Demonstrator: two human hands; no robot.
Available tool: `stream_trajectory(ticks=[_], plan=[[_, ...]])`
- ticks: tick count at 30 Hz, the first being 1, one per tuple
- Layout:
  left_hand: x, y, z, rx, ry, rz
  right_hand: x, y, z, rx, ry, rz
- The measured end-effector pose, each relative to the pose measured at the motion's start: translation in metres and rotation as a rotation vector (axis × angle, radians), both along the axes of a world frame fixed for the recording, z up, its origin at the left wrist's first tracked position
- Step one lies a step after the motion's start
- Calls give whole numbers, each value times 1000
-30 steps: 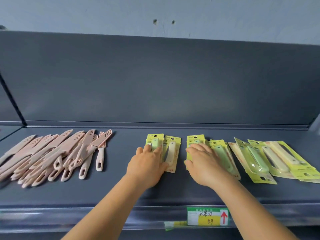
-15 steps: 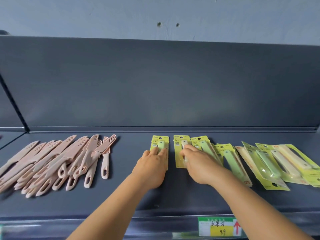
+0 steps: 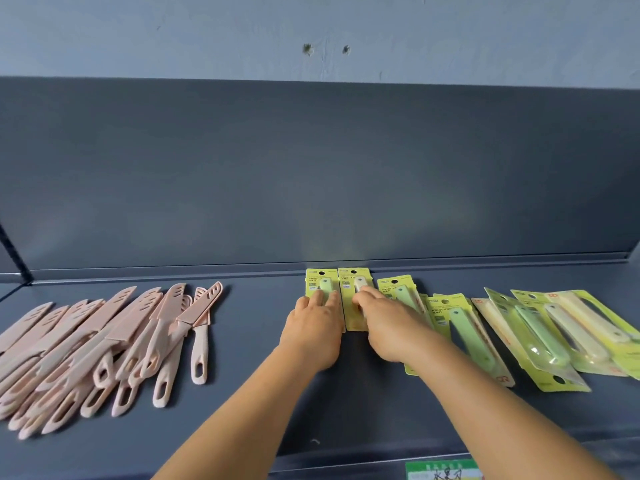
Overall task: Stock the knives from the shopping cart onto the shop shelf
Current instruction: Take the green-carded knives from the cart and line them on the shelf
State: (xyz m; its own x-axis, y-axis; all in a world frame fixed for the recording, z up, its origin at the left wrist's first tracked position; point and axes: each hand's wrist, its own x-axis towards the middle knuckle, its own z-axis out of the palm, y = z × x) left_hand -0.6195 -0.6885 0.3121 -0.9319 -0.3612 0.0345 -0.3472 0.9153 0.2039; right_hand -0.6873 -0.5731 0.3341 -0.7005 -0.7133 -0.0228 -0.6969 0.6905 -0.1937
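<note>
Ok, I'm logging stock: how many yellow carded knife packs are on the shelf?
8 packs that I can tell: one under the left hand, one under the right hand, two just right of it, four overlapping at far right. Overlaps may hide more.

My left hand (image 3: pixel 313 329) covers the near half of a green knife pack (image 3: pixel 320 284); my right hand (image 3: pixel 388 327) hides most of the cream knife pack (image 3: pixel 355 282) beside it. The price tag (image 3: pixel 443 471) is cut off at the near edge, its writing unreadable. The rightmost packs (image 3: pixel 588 327) and pink knives (image 3: pixel 86 348) run past the frame's sides.
</note>
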Motion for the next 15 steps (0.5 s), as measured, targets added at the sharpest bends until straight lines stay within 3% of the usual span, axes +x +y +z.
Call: stream_trajectory(ticks=[8,15], plan=[[-3,9,0,-74,41,-96,6,23,5,-22,111,-78],[-15,17,-2,-73,14,-198,-5,42,2,62,47,-119]])
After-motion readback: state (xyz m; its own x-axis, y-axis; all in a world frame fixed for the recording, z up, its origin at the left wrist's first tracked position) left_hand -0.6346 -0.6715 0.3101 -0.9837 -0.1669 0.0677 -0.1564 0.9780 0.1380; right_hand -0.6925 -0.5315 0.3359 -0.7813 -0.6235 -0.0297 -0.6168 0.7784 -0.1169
